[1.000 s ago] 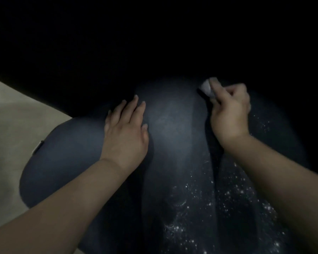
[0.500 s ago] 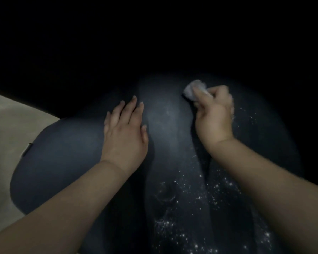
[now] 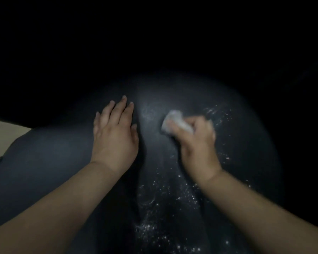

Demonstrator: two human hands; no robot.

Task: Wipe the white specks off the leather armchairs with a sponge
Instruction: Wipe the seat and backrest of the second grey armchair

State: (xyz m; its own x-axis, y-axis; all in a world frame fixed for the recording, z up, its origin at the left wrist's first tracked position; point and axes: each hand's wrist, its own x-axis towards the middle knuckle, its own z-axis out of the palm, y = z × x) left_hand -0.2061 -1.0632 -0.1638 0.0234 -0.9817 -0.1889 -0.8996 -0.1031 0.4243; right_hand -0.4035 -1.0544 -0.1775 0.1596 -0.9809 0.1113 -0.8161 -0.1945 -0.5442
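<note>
Leather armchair [image 3: 44, 162] is being wiped: the right hand [image 3: 196, 142] grips the sponge [image 3: 174, 121] against it, the left hand [image 3: 114, 136] rests flat, fingers straight. Specks [image 3: 173, 198] remain lower down; next strokes should probably go there.

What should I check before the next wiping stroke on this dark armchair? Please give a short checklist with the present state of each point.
1. Sponge held firmly: ok, the right hand grips it with curled fingers.
2. Sponge touching the leather: cannot tell, the hand is blurred by motion.
3. Armchair steadied: ok, the left hand rests flat on it, fingers straight.
4. Specks remaining: not ok, white specks lie below the right wrist, and more to the right of the hand.
5. Area between the hands clean: cannot tell, only a faint smear shows there.
6. Lighting enough: not ok, the surroundings are very dark.
</note>
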